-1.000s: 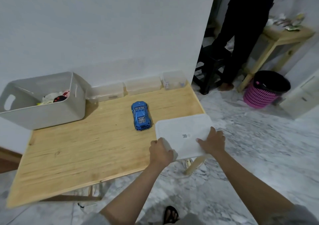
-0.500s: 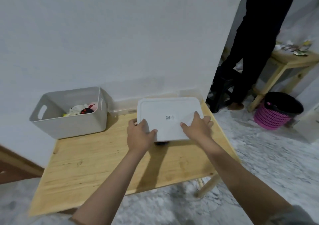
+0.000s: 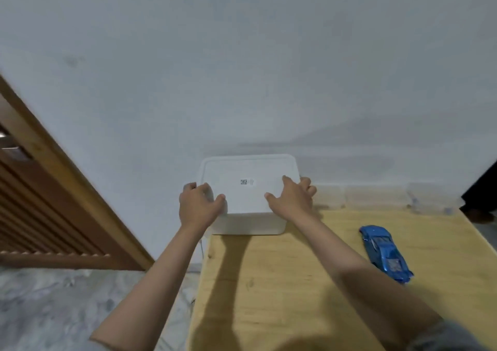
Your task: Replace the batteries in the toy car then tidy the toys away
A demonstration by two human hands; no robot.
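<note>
A white lid [image 3: 248,182] with a small printed code lies on top of the grey toy bin [image 3: 248,223] at the table's far left corner, against the wall. My left hand [image 3: 200,205] grips the lid's front left corner, fingers curled over its edge. My right hand [image 3: 293,197] grips the lid's front right corner, thumb on top and fingers round the side. The blue toy car [image 3: 386,252] lies on the wooden table [image 3: 309,283], to the right, apart from both hands. The bin's contents are hidden under the lid.
Clear plastic boxes [image 3: 376,196] line the wall at the table's back right. A wooden door frame [image 3: 67,189] slants at the left over a marble floor [image 3: 67,310]. A dark shape [image 3: 481,189] shows at the right edge.
Both hands have carried the lid from the table's right front edge leftward over the car and set it on the grey bin. The view has swung left.
</note>
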